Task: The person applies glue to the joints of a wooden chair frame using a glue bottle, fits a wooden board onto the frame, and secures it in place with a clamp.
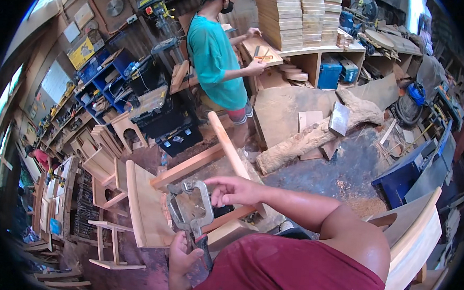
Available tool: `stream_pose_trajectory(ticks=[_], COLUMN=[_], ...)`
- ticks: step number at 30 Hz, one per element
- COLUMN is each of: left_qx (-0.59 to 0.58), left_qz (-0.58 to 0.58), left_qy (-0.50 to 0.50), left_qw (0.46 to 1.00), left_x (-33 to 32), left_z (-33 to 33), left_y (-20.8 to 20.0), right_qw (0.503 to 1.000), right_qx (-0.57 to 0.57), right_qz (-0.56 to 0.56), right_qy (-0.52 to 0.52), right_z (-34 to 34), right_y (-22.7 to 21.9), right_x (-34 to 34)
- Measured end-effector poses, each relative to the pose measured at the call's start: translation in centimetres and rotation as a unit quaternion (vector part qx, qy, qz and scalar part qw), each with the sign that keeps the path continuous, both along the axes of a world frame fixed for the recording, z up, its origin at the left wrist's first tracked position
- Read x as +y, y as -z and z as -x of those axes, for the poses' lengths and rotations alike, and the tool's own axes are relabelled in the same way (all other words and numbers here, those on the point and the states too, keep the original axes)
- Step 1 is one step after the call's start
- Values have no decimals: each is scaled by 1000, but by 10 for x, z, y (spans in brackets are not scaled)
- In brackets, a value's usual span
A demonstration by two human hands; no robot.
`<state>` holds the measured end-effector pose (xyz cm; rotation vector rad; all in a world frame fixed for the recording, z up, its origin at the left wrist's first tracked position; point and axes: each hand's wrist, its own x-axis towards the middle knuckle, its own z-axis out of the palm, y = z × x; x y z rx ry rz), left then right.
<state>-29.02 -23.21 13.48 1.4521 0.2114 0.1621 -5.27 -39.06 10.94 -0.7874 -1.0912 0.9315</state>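
In front of my body is a metal locking C-clamp with a wide jaw and a red and dark handle. My left hand grips it low, by its handle end. Beside the jaw's upper right, my right hand has its index finger stretched toward the metal and the other fingers loosely bent; whether it touches is hard to tell. Behind the clamp lies a wooden chair frame, with a curved panel at its left, a rail and a long leg slanting up.
A co-worker in a teal shirt stands ahead, holding a wooden board. Stacked boards rise on a bench behind. A rough log lies on the floor. Black toolboxes stand left of the co-worker; a curved chair part is at my right.
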Motion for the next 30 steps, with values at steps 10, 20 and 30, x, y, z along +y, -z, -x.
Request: stream_pose_trajectory(ticks=[10,20,30], left_qx=[14,58,60], left_qz=[-32,-71,-79], left_qy=[-24,-81,-98], left_qw=[999,992,990], left_x=[-19,-35,-61], left_z=[-21,-34,-46], left_y=[6,5,-11], right_qw=[992,997,996], right_qx=[-119,28,62], right_qz=[27,41,22], right_qy=[6,-61,-53], right_z=[-2,-9,-14], right_y=[-7,-5,-8], right_x=[-5,-3,-9])
